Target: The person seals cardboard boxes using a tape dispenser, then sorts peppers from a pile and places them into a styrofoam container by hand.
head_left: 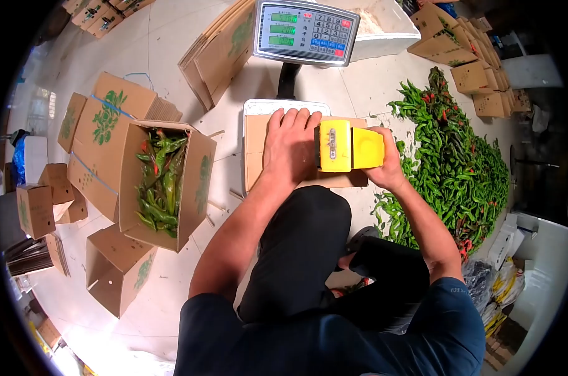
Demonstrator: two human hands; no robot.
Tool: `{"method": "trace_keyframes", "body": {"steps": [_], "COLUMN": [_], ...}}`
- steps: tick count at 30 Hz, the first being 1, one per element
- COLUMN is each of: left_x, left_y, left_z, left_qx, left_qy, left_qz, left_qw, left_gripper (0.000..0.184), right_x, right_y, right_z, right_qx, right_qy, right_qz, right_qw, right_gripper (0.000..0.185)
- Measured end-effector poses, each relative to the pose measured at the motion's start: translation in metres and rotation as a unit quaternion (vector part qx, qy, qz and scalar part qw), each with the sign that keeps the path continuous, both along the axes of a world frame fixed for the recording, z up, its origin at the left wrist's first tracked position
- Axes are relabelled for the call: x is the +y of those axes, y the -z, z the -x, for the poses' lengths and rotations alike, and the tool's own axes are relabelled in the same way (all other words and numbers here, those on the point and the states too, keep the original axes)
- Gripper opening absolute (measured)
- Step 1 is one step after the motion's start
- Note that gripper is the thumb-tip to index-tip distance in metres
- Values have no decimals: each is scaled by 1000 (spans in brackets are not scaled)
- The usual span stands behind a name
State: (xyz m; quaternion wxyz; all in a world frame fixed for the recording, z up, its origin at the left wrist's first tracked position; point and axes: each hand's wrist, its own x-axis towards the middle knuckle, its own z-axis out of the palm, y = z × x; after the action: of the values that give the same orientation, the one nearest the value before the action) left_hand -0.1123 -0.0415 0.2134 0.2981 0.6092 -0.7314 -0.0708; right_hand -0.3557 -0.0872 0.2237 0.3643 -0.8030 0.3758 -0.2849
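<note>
A closed cardboard box (pixel 254 147) sits on the white platform of a scale (pixel 287 106). My left hand (pixel 291 141) lies flat on the box top with its fingers pointing forward. In my right hand (pixel 389 160) is a yellow tape dispenser (pixel 351 146), held over the right part of the box, its left end close beside my left hand. Whether the dispenser touches the box is hard to tell. Behind the platform stands the scale's display (pixel 306 32), lit with green digits.
An open box (pixel 199 182) of green and red peppers stands at the left, near an empty open box (pixel 118 269) and flattened cartons (pixel 108 125). A large pepper pile (pixel 459 163) covers the floor at the right. A white bin (pixel 390 37) stands behind.
</note>
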Motion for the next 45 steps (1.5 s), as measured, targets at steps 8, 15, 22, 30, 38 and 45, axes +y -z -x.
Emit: {"method": "trace_keyframes", "body": {"steps": [8,15,22,30,38,45], "left_x": [9,45,36,57,74,71], "left_y": [-3,-69,-74,-139,10,79], "left_z": [-10,-21,-1,-64,-150,-127], "left_qx": [410,634,588,433,506,527], "left_qy": [-140,-132,-179,-278,-360,-343], "left_qz": [-40,-285,-204,-55,-114,-121], "left_qw": [900,707,762,856,776,768], "left_gripper": [27,35,22,20,20,25], "right_x": [-5,-3,-5,-6,-8,-6], "right_y": [-3,-7,0,-3,-3,-10], "right_z": [2,1,6,16,19,10], "right_qx": [17,24,19,11,31,57], "right_qy": [-26,-21,-17,-4,7,4], "right_qz": [12,18,29,1,1,14], "right_qw": [999,999,999,1000,999,998], "right_gripper": [59,57,56,60,59,57]}}
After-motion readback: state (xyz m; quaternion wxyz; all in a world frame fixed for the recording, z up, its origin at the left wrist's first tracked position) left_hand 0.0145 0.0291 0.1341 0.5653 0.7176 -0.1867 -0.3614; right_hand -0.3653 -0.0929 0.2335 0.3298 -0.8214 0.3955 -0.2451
